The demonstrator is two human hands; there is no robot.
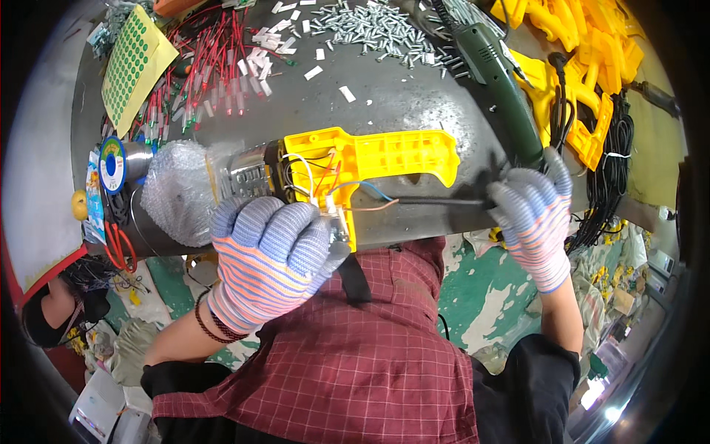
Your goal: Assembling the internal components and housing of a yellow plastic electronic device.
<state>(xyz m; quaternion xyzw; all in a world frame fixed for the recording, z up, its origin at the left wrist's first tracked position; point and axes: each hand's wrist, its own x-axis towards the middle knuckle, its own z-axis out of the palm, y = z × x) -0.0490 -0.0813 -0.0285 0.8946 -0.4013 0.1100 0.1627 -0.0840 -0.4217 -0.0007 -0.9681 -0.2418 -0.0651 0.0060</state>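
In the head view, the open yellow casing [405, 150] sits at the near edge of the tabletop [288, 103], long axis left to right, handle pointing right. The left hand [270, 248], nearer, grips its lower left; the right hand [534, 216], well apart rightward, seems to pinch the black cord [444, 201] running level below the handle.

A dark tabletop [296, 103] carries scattered silver screws [370, 27], bundled red wires [198, 46], white pieces [347, 94] and yellow casings [592, 44].

The left hand [272, 255] holds a yellow housing [370, 152]; rightward of it, the right hand [532, 222] grips a black cable [444, 201].
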